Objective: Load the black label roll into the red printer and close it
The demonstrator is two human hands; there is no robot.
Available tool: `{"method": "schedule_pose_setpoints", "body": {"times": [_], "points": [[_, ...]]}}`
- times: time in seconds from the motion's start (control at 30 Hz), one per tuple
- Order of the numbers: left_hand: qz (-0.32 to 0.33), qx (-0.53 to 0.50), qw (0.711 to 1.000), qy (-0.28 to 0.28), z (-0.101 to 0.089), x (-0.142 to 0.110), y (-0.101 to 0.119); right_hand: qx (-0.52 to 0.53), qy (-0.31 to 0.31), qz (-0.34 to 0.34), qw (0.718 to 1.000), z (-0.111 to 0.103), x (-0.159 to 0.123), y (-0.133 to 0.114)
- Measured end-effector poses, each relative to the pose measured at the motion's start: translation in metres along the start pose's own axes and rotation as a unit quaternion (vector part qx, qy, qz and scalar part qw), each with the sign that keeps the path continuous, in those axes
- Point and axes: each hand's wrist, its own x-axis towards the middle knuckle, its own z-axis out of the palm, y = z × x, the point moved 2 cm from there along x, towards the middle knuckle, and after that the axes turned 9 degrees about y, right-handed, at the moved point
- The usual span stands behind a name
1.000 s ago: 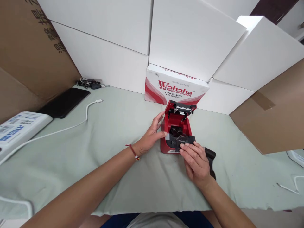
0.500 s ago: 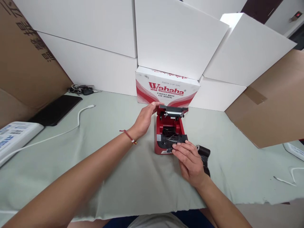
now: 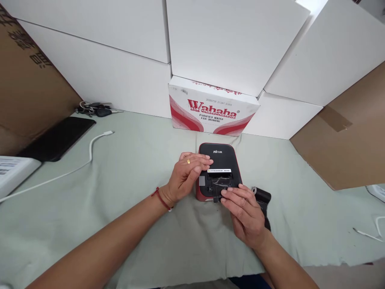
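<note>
Head view: a red-and-black device (image 3: 203, 196) sits at centre, lid (image 3: 223, 161) lowered. The left hand (image 3: 184, 178), open, lies across the lid's left side, apparently to press it down. The right hand (image 3: 246, 212) sets its fingertips on black film (image 3: 220, 184) at the front, probably to steady it; whether it pinches cannot be told. A black roll (image 3: 262, 195) lies just right.

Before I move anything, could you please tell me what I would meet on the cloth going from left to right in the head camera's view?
White labelled case → keys → red-and-black device → black roll → right-hand white cable's tip.
</note>
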Motion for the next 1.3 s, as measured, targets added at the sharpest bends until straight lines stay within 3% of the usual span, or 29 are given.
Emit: {"method": "schedule_pose_setpoints", "body": {"times": [0.2, 0.3, 0.47, 0.6, 0.73, 0.93, 1.03, 1.13, 1.23, 1.3], "points": [[0.031, -0.021, 0.998, -0.045, -0.005, -0.003, -0.007, 0.001, 0.007, -0.012, 1.000, 0.001, 0.000, 0.002], [-0.022, -0.079, 0.994, -0.075, -0.004, -0.009, -0.011, 0.001, 0.010, -0.019, 1.000, 0.001, 0.002, 0.001], [-0.173, -0.162, 0.971, -0.038, 0.001, -0.018, -0.022, 0.002, 0.018, -0.021, 1.000, -0.002, 0.004, 0.000], [-0.243, -0.234, 0.940, -0.046, 0.007, -0.019, -0.029, 0.008, 0.026, -0.025, 0.999, -0.003, 0.005, 0.000], [-0.276, -0.283, 0.918, -0.041, 0.010, -0.020, -0.028, 0.019, 0.032, -0.026, 0.999, -0.004, 0.005, 0.000], [-0.254, -0.257, 0.928, -0.087, 0.007, -0.021, -0.027, 0.017, 0.013, -0.019, 1.000, -0.003, 0.005, -0.004], [-0.234, -0.256, 0.934, -0.088, 0.007, -0.021, -0.031, 0.034, -0.010, 0.011, 0.999, -0.014, 0.015, -0.005], [-0.230, -0.266, 0.932, -0.085, 0.009, -0.021, -0.035, 0.046, -0.063, 0.134, 0.988, -0.030, 0.042, 0.005], [-0.236, -0.269, 0.930, -0.081, 0.009, -0.021, -0.036, 0.016, -0.163, 0.253, 0.953, -0.034, 0.084, 0.025], [-0.241, -0.275, 0.927, -0.080, 0.009, -0.020, -0.034, -0.050, -0.271, 0.256, 0.927, -0.021, 0.113, 0.038]]}}
